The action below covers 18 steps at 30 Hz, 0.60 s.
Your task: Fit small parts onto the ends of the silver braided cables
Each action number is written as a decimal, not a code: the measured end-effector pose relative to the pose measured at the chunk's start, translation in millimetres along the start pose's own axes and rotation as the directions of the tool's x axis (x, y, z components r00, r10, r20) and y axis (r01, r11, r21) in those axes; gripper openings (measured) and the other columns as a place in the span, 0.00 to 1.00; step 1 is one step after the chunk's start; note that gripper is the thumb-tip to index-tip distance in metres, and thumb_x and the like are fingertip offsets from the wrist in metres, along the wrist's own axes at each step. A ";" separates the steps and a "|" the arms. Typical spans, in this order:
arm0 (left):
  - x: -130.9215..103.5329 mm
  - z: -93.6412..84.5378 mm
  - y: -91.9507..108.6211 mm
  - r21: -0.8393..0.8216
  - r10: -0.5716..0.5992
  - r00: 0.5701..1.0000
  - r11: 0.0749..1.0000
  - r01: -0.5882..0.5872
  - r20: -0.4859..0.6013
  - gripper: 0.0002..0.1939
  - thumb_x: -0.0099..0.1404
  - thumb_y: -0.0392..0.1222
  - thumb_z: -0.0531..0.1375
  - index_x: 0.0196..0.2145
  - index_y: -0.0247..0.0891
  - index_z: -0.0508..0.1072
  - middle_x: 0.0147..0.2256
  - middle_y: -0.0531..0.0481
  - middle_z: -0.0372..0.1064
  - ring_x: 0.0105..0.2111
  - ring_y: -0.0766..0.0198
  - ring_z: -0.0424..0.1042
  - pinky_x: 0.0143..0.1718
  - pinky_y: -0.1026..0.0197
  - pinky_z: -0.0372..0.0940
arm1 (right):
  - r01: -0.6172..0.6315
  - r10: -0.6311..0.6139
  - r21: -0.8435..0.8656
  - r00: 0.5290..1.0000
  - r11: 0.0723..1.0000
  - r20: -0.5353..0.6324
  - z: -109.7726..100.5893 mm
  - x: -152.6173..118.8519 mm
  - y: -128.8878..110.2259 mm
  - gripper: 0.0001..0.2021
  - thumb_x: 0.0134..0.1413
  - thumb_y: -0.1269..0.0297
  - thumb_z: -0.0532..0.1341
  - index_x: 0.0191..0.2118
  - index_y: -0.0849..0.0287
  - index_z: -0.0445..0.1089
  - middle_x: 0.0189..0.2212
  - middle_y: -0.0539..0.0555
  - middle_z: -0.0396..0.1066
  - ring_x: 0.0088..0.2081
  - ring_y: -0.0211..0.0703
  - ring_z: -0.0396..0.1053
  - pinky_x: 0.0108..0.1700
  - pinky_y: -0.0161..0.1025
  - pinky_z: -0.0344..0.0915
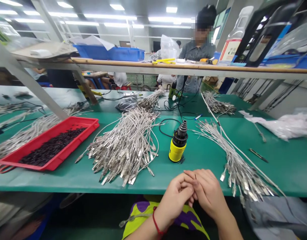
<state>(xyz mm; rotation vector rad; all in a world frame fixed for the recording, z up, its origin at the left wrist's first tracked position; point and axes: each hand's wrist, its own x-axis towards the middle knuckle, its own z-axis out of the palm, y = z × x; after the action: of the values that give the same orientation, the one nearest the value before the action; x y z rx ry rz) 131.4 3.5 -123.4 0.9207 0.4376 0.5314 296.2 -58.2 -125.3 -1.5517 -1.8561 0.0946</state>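
Observation:
My left hand (177,193), with a red cord round its wrist, meets my right hand (207,190) at the table's front edge. The fingers of both are closed and pressed together. A tiny dark sliver (195,176) shows at the right thumb tip; its kind is too small to tell. Under my left wrist a pale cable (135,218) with a plug end lies across my lap. Just beyond my hands stands a yellow and black hot-air gun (177,148), nozzle up. A large heap of white USB cables (125,143) is to its left.
A red tray (90,125) of small black pieces sits at the left. More cables (240,166) lie at the right, beside a pen (258,155). A shelf (143,66) bearing blue bins (125,54) and a bottle (235,36) crosses above. A person (200,43) stands behind it.

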 end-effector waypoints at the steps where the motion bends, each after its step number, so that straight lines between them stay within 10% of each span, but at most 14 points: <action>1: 0.3 -1.1 -1.7 -0.038 0.022 1.000 0.999 -0.022 -0.010 0.18 0.64 0.52 0.68 0.39 0.35 0.70 0.25 0.53 0.68 0.22 0.69 0.65 0.25 0.65 0.61 | -0.012 0.012 0.029 1.000 1.000 -0.006 1.5 -0.8 -1.2 0.16 0.69 0.63 0.55 0.58 0.51 0.73 0.38 0.54 0.77 0.36 0.49 0.72 0.39 0.47 0.64; 9: 2.0 -1.0 -2.5 -0.199 0.148 0.982 0.966 -0.168 -0.114 0.17 0.69 0.48 0.66 0.46 0.41 0.63 0.27 0.57 0.69 0.26 0.69 0.67 0.30 0.65 0.67 | -0.167 0.215 0.228 0.955 0.959 -0.203 24.3 -6.3 -32.1 0.15 0.72 0.65 0.52 0.55 0.52 0.72 0.38 0.55 0.78 0.37 0.50 0.76 0.39 0.43 0.71; 18: -1.1 -8.5 13.7 0.232 0.227 0.948 0.957 -0.174 -0.225 0.15 0.63 0.50 0.70 0.35 0.35 0.77 0.33 0.46 0.75 0.34 0.60 0.74 0.39 0.59 0.69 | -0.037 0.090 0.182 0.952 0.983 -0.293 10.5 1.8 -23.6 0.07 0.66 0.66 0.62 0.43 0.54 0.78 0.33 0.56 0.78 0.31 0.47 0.74 0.35 0.41 0.71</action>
<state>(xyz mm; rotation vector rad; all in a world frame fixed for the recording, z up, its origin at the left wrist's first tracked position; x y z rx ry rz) 122.4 14.9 -116.4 1.1135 0.6408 0.8054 270.7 -59.3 -121.1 -1.4182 -1.5186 0.0466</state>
